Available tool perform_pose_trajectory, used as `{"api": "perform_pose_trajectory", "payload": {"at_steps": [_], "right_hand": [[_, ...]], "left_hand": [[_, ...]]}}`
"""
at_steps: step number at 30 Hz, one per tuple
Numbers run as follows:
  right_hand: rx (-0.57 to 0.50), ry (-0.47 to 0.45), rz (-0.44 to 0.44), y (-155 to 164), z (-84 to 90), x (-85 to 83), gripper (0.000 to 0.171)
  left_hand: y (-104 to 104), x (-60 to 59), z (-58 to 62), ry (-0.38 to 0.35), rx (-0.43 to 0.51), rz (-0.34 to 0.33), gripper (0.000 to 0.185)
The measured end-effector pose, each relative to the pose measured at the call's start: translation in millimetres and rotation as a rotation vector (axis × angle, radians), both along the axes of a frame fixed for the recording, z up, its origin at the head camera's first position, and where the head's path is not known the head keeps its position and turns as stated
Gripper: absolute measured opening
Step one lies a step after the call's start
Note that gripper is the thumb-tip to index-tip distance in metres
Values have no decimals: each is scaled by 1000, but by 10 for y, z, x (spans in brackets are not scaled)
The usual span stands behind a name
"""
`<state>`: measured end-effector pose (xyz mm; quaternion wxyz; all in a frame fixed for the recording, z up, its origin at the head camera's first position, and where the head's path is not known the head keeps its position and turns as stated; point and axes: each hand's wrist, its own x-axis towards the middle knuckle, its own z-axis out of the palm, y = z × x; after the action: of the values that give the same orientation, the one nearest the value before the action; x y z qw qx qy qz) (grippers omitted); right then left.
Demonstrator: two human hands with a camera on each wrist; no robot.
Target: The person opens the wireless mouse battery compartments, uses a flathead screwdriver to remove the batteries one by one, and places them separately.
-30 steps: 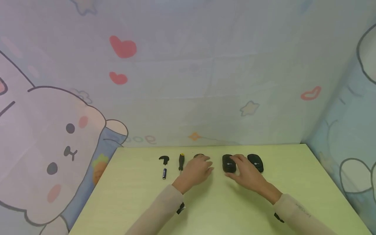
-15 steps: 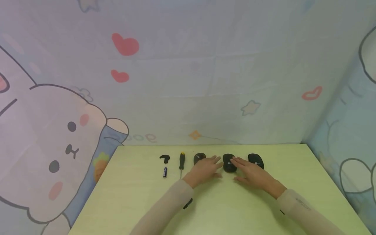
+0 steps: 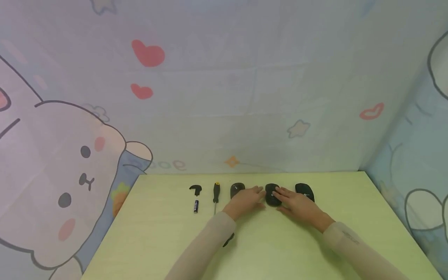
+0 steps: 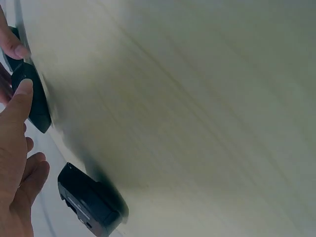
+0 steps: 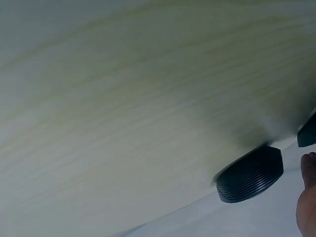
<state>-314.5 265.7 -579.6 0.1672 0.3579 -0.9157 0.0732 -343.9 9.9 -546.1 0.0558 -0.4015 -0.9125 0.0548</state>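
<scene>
Three black computer mice lie in a row at the far side of a pale green table (image 3: 266,249). My left hand (image 3: 257,193) reaches in from the left with fingers stretched toward the middle mouse (image 3: 272,195). In the left wrist view its thumb (image 4: 19,101) touches that mouse (image 4: 34,103). My right hand (image 3: 280,193) rests its straight fingers on the same mouse from the right. The left mouse (image 3: 237,189) and the right mouse (image 3: 305,191) lie untouched. The right wrist view shows a black mouse (image 5: 249,174) with a ribbed edge.
Left of the mice lie a black-handled screwdriver (image 3: 216,195), a small battery (image 3: 196,206) and a small black hooked piece (image 3: 195,189). A cartoon-print cloth wall (image 3: 224,97) rises behind the table and on the right. Another mouse (image 4: 91,202) lies beside my left palm.
My left hand has moved right, off the left mouse, to the middle mouse. My right hand has shifted slightly left on the middle mouse, so both hands now flank it.
</scene>
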Motion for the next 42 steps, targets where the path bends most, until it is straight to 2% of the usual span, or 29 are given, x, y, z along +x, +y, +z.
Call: {"api": "perform_pose_trajectory", "payload": {"at_steps": [6,10,14,18,29,35,42], "right_hand": [[7,-35,11,22,0,-60,59],[22,-45,22,30,2,-103,59],[19,-19,49,28,4,-137,58],[-1,24,84,-10,-3,-157,56],[10,96,152,-91,-1,-142,54],[83,129,171,-102,-7,-175,50],[208,111,139,-79,-31,-159,48]], "left_hand": [[50,-61,-66,-31,32,15,61],[92,-79,-77,-35,47,-8,63],[127,-96,-62,-40,45,-27,66],[119,-102,-47,-9,28,-31,67],[55,-112,-152,39,74,-39,63],[113,-156,-143,2,80,-53,57],[184,-168,-188,28,28,-76,55]]}}
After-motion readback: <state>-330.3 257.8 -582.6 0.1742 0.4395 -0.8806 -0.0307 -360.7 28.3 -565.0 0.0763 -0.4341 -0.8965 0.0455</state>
